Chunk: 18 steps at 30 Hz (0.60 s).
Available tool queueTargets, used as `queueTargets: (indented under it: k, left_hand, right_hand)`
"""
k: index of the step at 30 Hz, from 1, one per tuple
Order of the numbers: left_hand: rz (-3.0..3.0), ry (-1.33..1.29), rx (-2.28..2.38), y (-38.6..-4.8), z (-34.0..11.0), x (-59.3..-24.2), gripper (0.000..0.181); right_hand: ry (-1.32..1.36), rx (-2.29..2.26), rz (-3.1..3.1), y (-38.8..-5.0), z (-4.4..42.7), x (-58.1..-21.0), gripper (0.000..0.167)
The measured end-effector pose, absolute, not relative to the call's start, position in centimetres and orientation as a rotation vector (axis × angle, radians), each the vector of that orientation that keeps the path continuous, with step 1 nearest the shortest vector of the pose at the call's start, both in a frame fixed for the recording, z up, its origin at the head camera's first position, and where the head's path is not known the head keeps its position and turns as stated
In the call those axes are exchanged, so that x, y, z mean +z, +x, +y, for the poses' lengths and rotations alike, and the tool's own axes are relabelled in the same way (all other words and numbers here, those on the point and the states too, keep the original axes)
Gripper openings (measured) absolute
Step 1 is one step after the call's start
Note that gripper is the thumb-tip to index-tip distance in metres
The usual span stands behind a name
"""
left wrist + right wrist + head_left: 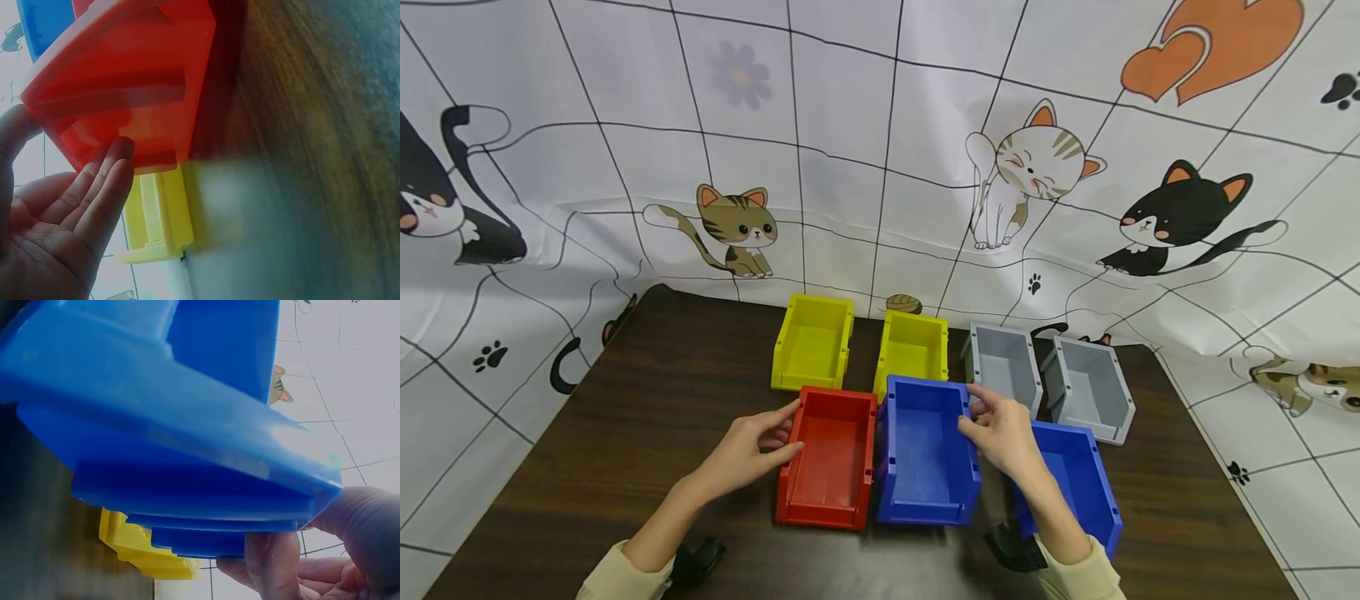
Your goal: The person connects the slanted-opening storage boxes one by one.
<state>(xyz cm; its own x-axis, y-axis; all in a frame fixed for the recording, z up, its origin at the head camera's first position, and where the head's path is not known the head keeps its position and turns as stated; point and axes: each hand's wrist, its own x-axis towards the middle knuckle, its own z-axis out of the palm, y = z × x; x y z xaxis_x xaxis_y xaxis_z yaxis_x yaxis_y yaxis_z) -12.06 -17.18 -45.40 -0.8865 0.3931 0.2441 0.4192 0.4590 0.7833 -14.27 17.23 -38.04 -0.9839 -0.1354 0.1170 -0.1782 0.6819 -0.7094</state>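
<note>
A red open-front plastic bin (833, 467) and a blue open-front bin (927, 454) stand side by side in the middle of the dark table. My left hand (741, 454) holds the red bin by its left wall; in the left wrist view its fingers (103, 187) lie against the outer side, and the thumb tip is hidden behind the rim. With my right hand (1003, 429) I grip the blue bin's right wall near its far corner. In the right wrist view, fingers (275, 559) touch below the rim and the thumb goes behind it.
Two yellow bins (814, 342) stand behind, the right one (913, 346) partly covered by the blue bin. Two grey bins (1006, 367) are at the back right. A second blue bin (1078, 483) sits under my right forearm. A cat-print cloth (850, 183) hangs behind the table (625, 425).
</note>
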Motion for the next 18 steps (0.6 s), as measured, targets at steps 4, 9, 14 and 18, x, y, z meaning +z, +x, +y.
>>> queueTargets:
  k: [4,9,14,18]
  left_hand:
    - [-2.661,-0.737,-1.454,-12.10,-17.12,-45.38,0.059]
    - [-2.666,-0.732,-1.473,-12.11,-17.05,-45.31,0.059]
    - [-2.664,-0.737,-1.484,-12.12,-17.08,-45.42,0.059]
    - [-2.652,-0.744,-1.497,-12.14,-17.10,-45.62,0.059]
  right_hand:
    - [0.249,1.186,-2.841,-14.27,17.16,-37.97,0.045]
    - [0.230,1.185,-2.855,-14.20,17.05,-37.72,0.044]
    - [0.222,1.186,-2.866,-14.17,16.96,-37.58,0.044]
    - [0.202,1.189,-2.876,-14.12,16.91,-37.61,0.046]
